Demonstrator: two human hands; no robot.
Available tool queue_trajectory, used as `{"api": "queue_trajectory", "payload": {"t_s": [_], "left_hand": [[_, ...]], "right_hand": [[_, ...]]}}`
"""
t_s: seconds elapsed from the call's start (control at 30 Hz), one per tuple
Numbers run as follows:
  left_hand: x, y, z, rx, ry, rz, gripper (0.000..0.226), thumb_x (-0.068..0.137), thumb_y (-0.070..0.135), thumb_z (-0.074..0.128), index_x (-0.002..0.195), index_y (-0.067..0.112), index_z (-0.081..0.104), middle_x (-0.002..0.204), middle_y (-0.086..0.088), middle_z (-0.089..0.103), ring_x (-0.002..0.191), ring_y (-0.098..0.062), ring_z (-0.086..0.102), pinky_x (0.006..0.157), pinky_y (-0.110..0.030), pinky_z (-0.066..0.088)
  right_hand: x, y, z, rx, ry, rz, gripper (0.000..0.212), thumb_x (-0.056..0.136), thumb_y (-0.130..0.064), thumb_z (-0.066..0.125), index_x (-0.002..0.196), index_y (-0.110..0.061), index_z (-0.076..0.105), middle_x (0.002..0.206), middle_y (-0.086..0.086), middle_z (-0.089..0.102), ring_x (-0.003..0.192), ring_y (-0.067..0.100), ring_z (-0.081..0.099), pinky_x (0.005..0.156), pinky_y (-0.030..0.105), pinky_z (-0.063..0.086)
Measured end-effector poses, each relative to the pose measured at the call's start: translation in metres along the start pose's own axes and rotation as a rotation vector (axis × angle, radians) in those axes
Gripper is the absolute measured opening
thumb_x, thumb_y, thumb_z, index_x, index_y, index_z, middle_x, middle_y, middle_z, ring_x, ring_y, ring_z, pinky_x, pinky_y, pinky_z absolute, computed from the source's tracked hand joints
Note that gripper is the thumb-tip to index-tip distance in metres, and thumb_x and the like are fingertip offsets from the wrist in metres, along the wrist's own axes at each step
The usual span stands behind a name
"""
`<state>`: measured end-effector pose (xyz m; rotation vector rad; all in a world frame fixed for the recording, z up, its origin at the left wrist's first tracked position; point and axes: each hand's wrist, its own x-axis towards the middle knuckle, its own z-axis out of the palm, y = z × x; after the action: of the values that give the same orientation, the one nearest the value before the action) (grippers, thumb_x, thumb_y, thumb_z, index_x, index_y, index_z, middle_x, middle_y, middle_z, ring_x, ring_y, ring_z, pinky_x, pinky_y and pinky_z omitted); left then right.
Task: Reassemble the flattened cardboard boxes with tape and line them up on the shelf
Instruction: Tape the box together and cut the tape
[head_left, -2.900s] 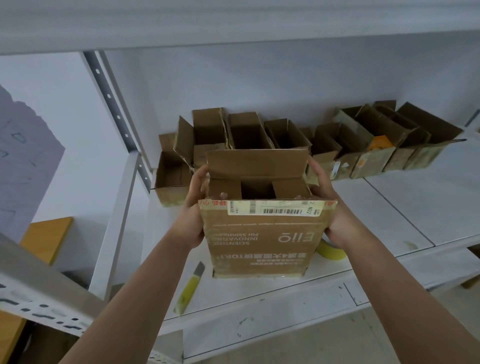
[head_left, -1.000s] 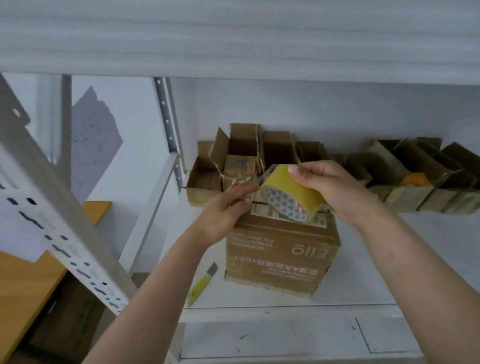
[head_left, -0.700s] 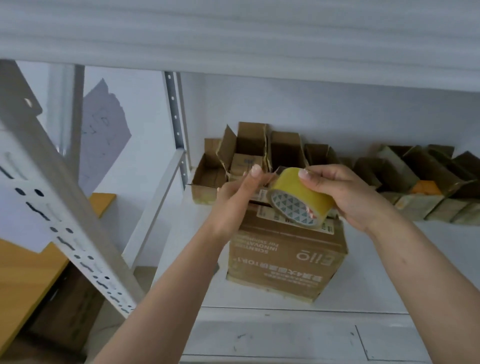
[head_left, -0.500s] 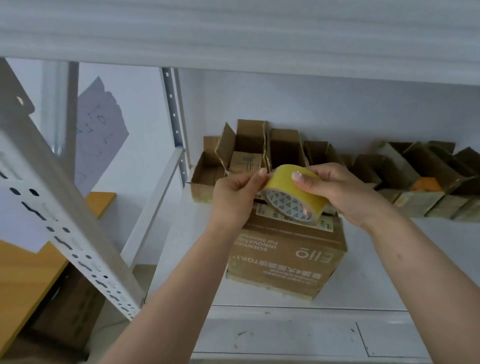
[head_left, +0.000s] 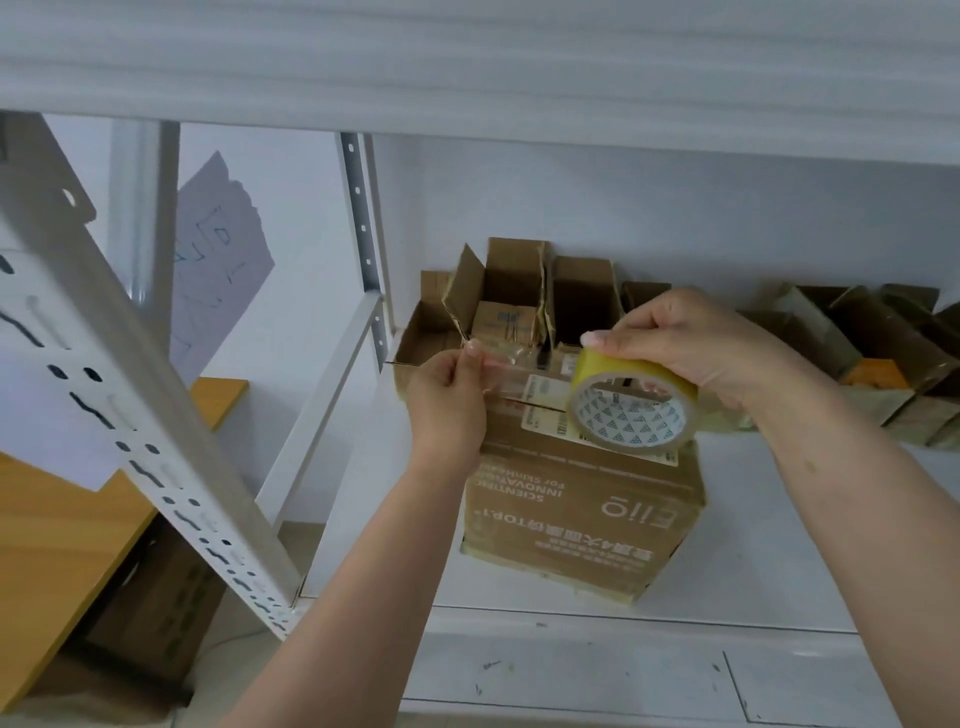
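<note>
Pinching the free end of the tape strip (head_left: 506, 366) in my left hand (head_left: 448, 402), I grip the tape roll (head_left: 631, 408) from above with my right hand (head_left: 691, 351) at three o'clock. The strip runs nine-to-three between them, just above the box (head_left: 582, 512) whose top seam (head_left: 535, 404) lies along that same line on the shelf (head_left: 779, 582), nearer my left.

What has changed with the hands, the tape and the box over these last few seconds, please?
Both hands let go of the box, which now rests on the shelf. The right hand took up the tape roll; the left hand pinched the tape's free end and drew it leftward. The row of open boxes behind stayed put.
</note>
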<state>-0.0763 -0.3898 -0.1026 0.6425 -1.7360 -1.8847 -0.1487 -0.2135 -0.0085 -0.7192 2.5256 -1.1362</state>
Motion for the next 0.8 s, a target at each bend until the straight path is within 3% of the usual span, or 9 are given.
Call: {"api": "queue_trajectory", "payload": {"t_s": [0.1,0.27,0.37,0.5,0.57,0.67,0.8], "left_hand": [[0.005,-0.003,-0.007,-0.207,-0.006,-0.063,0.032,0.101,0.027,0.052,0.08,0.011,0.07,0.084,-0.005,0.075,0.081,-0.02,0.074,0.072,-0.034,0.06],[0.01,-0.02,-0.017,-0.165,0.039,-0.066,0.025,0.098,0.018,0.059,0.08,0.007,0.072,0.084,-0.006,0.075,0.088,-0.021,0.073,0.073,-0.031,0.061],[0.009,-0.027,-0.019,-0.168,0.081,-0.128,0.021,0.096,0.018,0.061,0.085,0.004,0.072,0.089,-0.01,0.075,0.09,-0.021,0.072,0.071,-0.029,0.061],[0.007,-0.038,-0.022,-0.074,0.084,-0.119,0.02,0.094,0.023,0.065,0.079,0.014,0.075,0.077,0.0,0.076,0.081,-0.015,0.073,0.066,-0.025,0.059],[0.004,-0.045,-0.023,0.069,0.078,-0.088,0.026,0.094,0.029,0.065,0.078,0.013,0.077,0.069,-0.001,0.074,0.068,-0.012,0.071,0.059,-0.028,0.058],[0.002,-0.049,-0.023,0.212,0.047,-0.061,0.043,0.093,0.038,0.064,0.074,0.0,0.072,0.072,-0.024,0.067,0.057,-0.021,0.055,0.058,-0.044,0.053],[0.005,-0.048,-0.024,0.228,-0.005,-0.087,0.047,0.091,0.042,0.065,0.071,0.0,0.07,0.071,-0.024,0.067,0.057,-0.022,0.055,0.065,-0.05,0.057]], "right_hand": [[0.002,-0.001,0.01,0.013,0.053,-0.051,0.067,0.058,-0.074,0.065,0.08,-0.011,0.074,0.066,0.001,0.073,0.058,0.013,0.07,0.061,0.025,0.047],[0.004,0.003,0.021,0.085,0.175,-0.081,0.089,0.066,-0.079,0.053,0.084,0.008,0.062,0.055,0.01,0.056,0.046,0.015,0.057,0.061,0.03,0.047],[0.003,0.004,0.029,0.147,0.183,-0.109,0.077,0.073,-0.072,0.055,0.082,0.005,0.064,0.067,0.022,0.062,0.055,0.028,0.061,0.064,0.028,0.051],[0.005,0.006,0.034,0.181,0.228,-0.116,0.062,0.08,-0.063,0.059,0.078,-0.001,0.069,0.07,0.024,0.063,0.066,0.034,0.064,0.067,0.03,0.051],[0.007,0.006,0.034,0.171,0.232,-0.11,0.061,0.081,-0.062,0.059,0.072,-0.003,0.067,0.061,0.016,0.063,0.057,0.027,0.064,0.068,0.031,0.052],[0.009,0.008,0.036,0.206,0.244,-0.092,0.053,0.079,-0.063,0.059,0.059,-0.015,0.065,0.051,0.006,0.06,0.047,0.014,0.06,0.068,0.034,0.052],[0.009,0.009,0.041,0.263,0.226,-0.097,0.044,0.078,-0.061,0.059,0.054,-0.024,0.066,0.043,-0.007,0.053,0.04,0.003,0.052,0.06,0.026,0.045]]}}
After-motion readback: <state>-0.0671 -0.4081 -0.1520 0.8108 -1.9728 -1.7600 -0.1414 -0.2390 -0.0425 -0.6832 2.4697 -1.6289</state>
